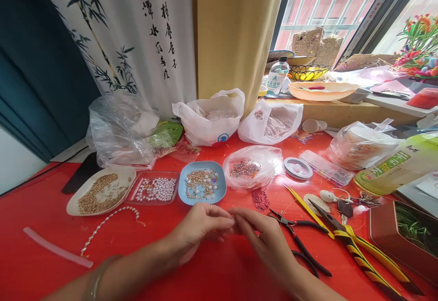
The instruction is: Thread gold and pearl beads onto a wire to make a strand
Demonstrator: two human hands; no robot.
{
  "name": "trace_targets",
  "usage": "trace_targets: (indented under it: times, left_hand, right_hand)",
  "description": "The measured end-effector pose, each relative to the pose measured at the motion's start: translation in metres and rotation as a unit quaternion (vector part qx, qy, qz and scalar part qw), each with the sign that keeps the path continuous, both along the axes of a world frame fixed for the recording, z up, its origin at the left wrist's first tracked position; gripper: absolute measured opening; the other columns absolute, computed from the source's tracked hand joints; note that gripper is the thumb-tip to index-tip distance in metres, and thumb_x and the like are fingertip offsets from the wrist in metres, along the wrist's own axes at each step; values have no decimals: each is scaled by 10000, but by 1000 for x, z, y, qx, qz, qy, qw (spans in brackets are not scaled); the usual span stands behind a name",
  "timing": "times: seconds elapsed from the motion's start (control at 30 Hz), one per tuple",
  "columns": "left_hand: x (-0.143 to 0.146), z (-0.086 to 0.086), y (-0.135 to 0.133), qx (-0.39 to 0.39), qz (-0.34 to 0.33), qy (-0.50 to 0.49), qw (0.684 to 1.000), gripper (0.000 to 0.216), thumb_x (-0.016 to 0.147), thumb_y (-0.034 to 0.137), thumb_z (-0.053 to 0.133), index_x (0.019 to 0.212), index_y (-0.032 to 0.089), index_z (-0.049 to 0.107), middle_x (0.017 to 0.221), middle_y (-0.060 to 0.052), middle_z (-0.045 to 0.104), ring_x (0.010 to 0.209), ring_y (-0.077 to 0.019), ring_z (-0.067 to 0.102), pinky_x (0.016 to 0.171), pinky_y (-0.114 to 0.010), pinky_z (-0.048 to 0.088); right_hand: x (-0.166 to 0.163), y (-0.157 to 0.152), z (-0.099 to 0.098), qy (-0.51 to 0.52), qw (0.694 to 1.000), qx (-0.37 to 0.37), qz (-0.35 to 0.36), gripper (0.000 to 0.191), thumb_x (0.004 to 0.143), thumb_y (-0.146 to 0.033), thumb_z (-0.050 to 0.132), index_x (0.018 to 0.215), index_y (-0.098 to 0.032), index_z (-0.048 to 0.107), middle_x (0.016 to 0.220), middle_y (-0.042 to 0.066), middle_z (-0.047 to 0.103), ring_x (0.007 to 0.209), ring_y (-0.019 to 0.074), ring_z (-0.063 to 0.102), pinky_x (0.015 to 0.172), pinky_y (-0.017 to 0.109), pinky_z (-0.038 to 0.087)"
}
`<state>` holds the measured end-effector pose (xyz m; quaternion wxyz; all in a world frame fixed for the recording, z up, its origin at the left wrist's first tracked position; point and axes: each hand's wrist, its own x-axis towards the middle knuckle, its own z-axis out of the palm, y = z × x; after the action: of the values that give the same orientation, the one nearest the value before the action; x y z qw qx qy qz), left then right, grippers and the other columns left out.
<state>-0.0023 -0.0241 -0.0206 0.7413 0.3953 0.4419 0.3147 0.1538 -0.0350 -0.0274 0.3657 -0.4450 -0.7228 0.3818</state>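
My left hand [201, 228] and my right hand [258, 232] meet at the fingertips over the red tabletop. Their fingers are pinched together around something too small to make out. Just beyond them sits a blue dish [183, 196] with gold beads, clear beads and pearls. To its left are a clear tray of white pearls [160, 189] and a cream plate of gold beads [99, 196]. A pearl bracelet strand [102, 228] lies curved on the table at the left. Black-handled pliers [290, 228] rest close to the right hand.
Yellow tweezers [308, 212] and large yellow-black pliers [362, 246] lie at right, beside a reddish box [383, 228]. A plastic bag of beads [267, 159] and a white tape roll [297, 168] stand further back. A pink strip [56, 246] lies front left. White bags [208, 113] line the back.
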Motion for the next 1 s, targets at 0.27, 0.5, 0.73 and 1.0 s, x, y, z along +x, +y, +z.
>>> trace_targets:
  times: [0.27, 0.5, 0.73, 1.0]
  left_hand:
    - [0, 5, 0, -6, 6, -16, 1000, 130, 640, 250, 638, 662, 122, 627, 586, -3, 577, 535, -81, 494, 549, -206, 387]
    - [-1, 5, 0, -19, -11, -28, 999, 110, 632, 232, 627, 632, 130, 586, 563, 8, 563, 504, -77, 483, 539, -206, 374]
    - [-2, 5, 1, -29, -22, -32, 999, 105, 627, 219, 623, 623, 124, 577, 547, 9, 555, 491, -69, 472, 517, -196, 359]
    - [-4, 5, 2, -36, -31, -38, 998, 88, 631, 200, 618, 614, 122, 580, 535, 16, 543, 478, -56, 459, 493, -177, 347]
  right_hand:
    - [4, 0, -4, -77, 984, 158, 0, 226, 847, -171, 367, 872, -151, 591, 701, 57, 593, 597, 137, 559, 537, 237, 440]
    - [4, 0, -8, -172, 951, 256, -17, 280, 867, -176, 310, 884, -145, 588, 633, 51, 575, 532, 131, 533, 475, 227, 430]
    - [7, 3, -11, -251, 903, 347, 11, 307, 875, -145, 276, 966, -109, 568, 604, 50, 556, 516, 132, 503, 457, 225, 390]
    - [11, 5, -6, -303, 870, 385, 46, 293, 871, -129, 265, 943, -104, 548, 602, 38, 522, 519, 137, 454, 460, 241, 334]
